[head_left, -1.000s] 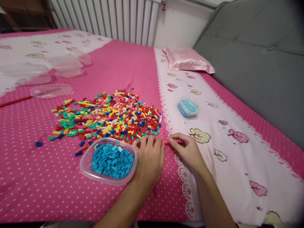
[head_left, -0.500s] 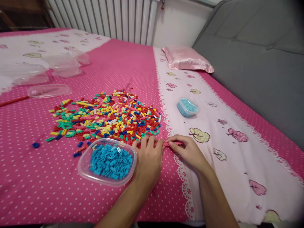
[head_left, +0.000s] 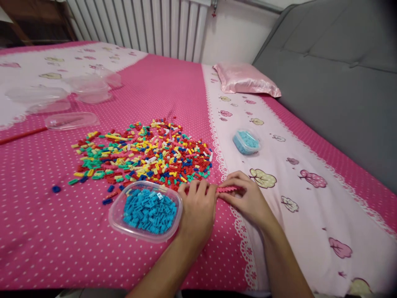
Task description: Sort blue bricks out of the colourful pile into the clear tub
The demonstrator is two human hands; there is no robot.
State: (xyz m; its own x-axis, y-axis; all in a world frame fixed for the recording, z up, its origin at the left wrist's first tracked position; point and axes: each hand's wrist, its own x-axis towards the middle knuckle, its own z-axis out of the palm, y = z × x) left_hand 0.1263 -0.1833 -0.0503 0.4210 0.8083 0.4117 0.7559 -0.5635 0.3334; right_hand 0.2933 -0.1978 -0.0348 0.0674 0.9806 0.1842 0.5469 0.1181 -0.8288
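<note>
Pink toothed plastic strip (head_left: 228,189) is over a pink-and-white patterned bedspread (head_left: 62,244), near a heap of small multicoloured plastic bricks (head_left: 149,153) and a clear plastic tub (head_left: 115,219) of blue bricks (head_left: 149,213). The right hand (head_left: 249,200) clamps the strip between thumb and fingers; the left hand (head_left: 199,209) hides its grip, so I cannot tell.

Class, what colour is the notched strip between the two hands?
The notched strip is reddish pink, seen best in the head view.

Strip (head_left: 228,189) is ridged plas., pillow (head_left: 246,78) glossy cloth.
</note>
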